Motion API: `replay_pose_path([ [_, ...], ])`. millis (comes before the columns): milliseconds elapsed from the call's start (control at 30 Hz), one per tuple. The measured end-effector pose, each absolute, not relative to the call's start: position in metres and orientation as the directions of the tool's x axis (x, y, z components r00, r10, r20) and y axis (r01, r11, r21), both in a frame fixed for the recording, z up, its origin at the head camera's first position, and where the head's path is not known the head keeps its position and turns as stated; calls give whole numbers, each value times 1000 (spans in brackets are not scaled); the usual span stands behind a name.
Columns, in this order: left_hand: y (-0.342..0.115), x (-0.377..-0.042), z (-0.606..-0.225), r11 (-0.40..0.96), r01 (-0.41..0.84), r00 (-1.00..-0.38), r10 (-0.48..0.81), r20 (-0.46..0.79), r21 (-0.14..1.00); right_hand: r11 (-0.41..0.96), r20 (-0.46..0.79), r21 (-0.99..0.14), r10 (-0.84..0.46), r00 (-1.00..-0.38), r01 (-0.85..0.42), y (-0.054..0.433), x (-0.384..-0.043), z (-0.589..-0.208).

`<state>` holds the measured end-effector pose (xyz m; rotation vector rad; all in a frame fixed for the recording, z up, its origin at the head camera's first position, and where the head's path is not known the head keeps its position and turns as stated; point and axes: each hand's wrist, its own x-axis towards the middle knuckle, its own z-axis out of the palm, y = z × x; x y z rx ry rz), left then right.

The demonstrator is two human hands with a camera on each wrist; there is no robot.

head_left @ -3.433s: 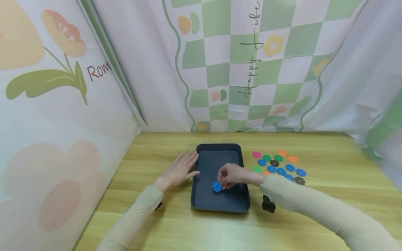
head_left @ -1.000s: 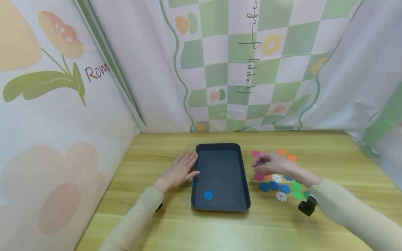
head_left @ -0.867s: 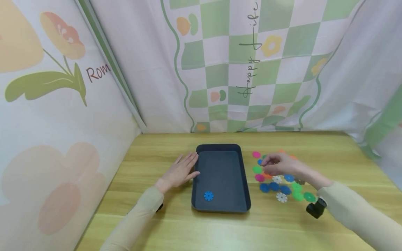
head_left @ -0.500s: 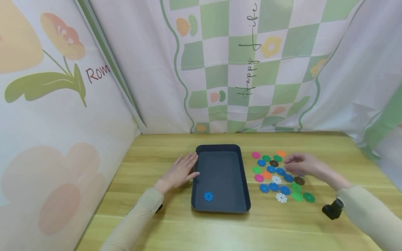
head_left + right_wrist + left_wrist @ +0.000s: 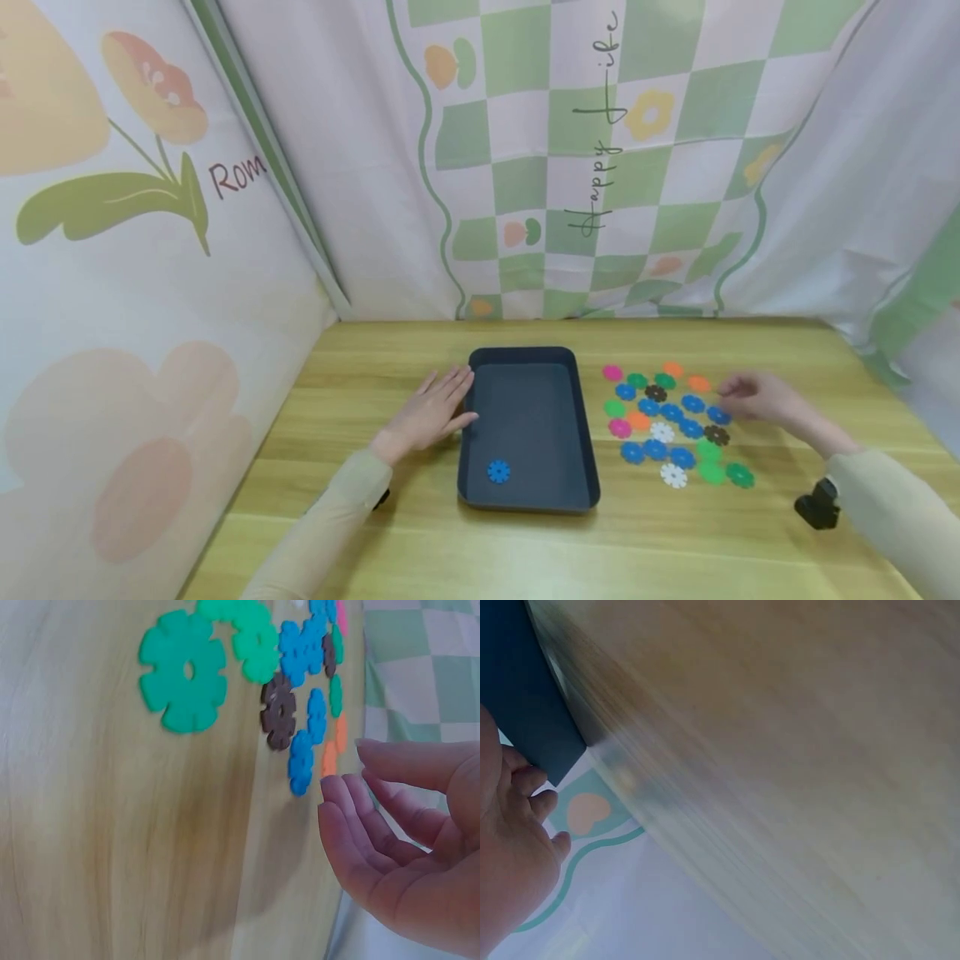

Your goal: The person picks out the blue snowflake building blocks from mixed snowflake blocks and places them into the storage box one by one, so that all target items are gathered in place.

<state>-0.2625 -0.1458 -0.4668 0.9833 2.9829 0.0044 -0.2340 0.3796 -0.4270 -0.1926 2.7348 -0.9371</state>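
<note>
A single blue notched disc (image 5: 498, 472) lies near the front left inside a dark grey tray (image 5: 528, 500). My left hand (image 5: 426, 417) rests its straight fingers against the tray's left rim; the left wrist view shows the same hand (image 5: 521, 825) beside the tray's wall (image 5: 532, 697). To the right of the tray, loose notched plastic discs in several colours are spread on the table. My right hand (image 5: 761, 402) hovers at their right side, close to a blue disc (image 5: 718, 414). In the right wrist view its thumb and fingers stand apart, with nothing between them.
Among the spread discs are a white one (image 5: 673, 476), a dark green one (image 5: 740, 475), a brown one (image 5: 717, 434) and a pink one (image 5: 612, 372). The wooden table (image 5: 390, 533) meets a patterned curtain (image 5: 525, 208) at the back and a printed cloth wall (image 5: 150, 292) on the left.
The blue disc my right hand held over the tray now lies in it. That hand has since moved right across the spread discs to their far right side. My left hand has stayed put.
</note>
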Motion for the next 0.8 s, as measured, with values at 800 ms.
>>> replay_pose_path([
  [800, -146, -262, -467, 805, 593, -805, 593, 17, 25, 850, -137, -509, -232, -963, -133, 391, -240, -441],
])
